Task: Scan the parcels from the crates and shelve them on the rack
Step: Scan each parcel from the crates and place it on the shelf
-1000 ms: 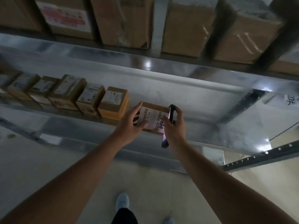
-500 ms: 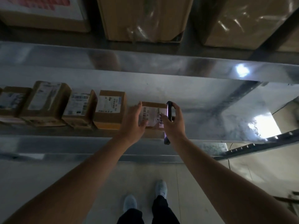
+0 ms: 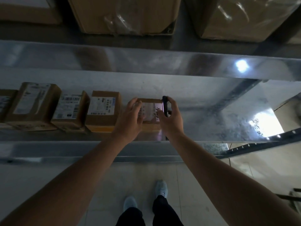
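A small cardboard parcel (image 3: 150,110) with a white label stands on the metal rack shelf (image 3: 211,121), at the right end of a row of parcels. My left hand (image 3: 130,119) rests on its left side with fingers spread over the label. My right hand (image 3: 171,119) grips a dark phone-like scanner (image 3: 165,106) held upright against the parcel's right edge. The nearest shelved parcel (image 3: 104,110) sits just left of my left hand.
More labelled parcels (image 3: 70,110) line the shelf leftward. Large cartons (image 3: 123,15) sit on the shelf above. A dark perforated rack beam (image 3: 260,141) runs at the right. The shelf right of my hands is bare metal. My shoes (image 3: 161,188) stand on the pale floor below.
The view has swung closer and squarer to the shelf. Both hands have stayed on the parcel, which now sits slightly further in on the shelf.
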`<action>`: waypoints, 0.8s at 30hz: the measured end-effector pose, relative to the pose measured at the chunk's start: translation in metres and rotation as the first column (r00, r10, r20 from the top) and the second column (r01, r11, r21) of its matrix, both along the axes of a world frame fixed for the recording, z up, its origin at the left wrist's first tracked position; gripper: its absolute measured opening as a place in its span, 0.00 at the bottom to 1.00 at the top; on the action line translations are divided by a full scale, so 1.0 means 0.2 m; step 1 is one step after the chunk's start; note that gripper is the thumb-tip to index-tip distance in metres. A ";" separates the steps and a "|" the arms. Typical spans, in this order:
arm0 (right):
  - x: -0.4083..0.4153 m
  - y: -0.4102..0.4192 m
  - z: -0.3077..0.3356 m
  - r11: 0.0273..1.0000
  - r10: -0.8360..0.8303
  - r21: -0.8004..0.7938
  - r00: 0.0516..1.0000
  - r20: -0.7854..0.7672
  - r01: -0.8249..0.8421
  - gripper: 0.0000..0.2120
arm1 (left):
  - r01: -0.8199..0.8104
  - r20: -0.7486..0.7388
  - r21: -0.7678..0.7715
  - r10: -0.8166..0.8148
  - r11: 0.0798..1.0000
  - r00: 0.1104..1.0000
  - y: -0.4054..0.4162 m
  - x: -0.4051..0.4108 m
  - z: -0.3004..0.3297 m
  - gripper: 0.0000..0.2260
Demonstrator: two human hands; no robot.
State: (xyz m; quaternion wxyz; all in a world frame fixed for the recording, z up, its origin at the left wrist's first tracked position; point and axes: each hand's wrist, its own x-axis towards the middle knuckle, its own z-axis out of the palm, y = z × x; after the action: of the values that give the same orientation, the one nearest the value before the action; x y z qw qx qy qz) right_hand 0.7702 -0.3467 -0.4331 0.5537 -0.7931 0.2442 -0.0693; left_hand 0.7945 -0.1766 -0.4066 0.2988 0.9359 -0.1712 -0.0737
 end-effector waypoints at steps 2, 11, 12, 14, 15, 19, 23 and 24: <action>-0.01 0.00 0.02 1.000 0.010 -0.017 1.000 0.002 -0.010 0.24 | 0.005 0.025 0.048 -0.006 0.999 1.000 0.00 0.00 0.02 0.27; -0.18 -0.03 0.27 0.999 0.013 -0.035 1.000 -0.007 -0.013 0.17 | 0.103 0.093 0.135 -0.116 0.985 0.989 -0.01 -0.09 0.26 0.25; -0.22 -0.04 0.31 0.999 0.002 -0.048 1.000 -0.018 -0.002 0.16 | 0.128 0.091 0.125 -0.140 0.984 0.986 -0.02 -0.11 0.29 0.25; -0.30 -0.06 0.37 0.998 -0.026 -0.063 0.999 -0.033 0.024 0.16 | 0.182 0.084 0.099 -0.191 0.978 0.978 -0.05 -0.15 0.35 0.25; -0.35 -0.07 0.40 0.997 -0.039 -0.068 0.999 -0.035 0.036 0.17 | 0.211 0.085 0.092 -0.219 0.973 0.972 -0.06 -0.18 0.39 0.25; -0.57 -0.15 0.50 0.991 -0.107 -0.078 0.994 -0.024 0.105 0.17 | 0.309 0.127 0.137 -0.326 0.941 0.937 -0.14 -0.30 0.51 0.26; -0.83 -0.27 0.59 0.984 -0.170 -0.046 0.985 0.028 0.171 0.17 | 0.386 0.164 0.181 -0.415 0.905 0.895 -0.28 -0.47 0.63 0.27; -0.90 -0.30 0.61 0.981 -0.186 -0.045 0.982 0.037 0.188 0.16 | 0.404 0.177 0.193 -0.437 0.894 0.882 -0.32 -0.53 0.66 0.27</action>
State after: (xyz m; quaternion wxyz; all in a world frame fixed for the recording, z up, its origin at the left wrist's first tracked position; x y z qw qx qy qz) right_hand 0.5906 -0.4064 -0.3107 0.5294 -0.7785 0.3068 -0.1398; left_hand 0.6892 -0.2402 -0.2747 0.1839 0.8984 -0.3959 -0.0478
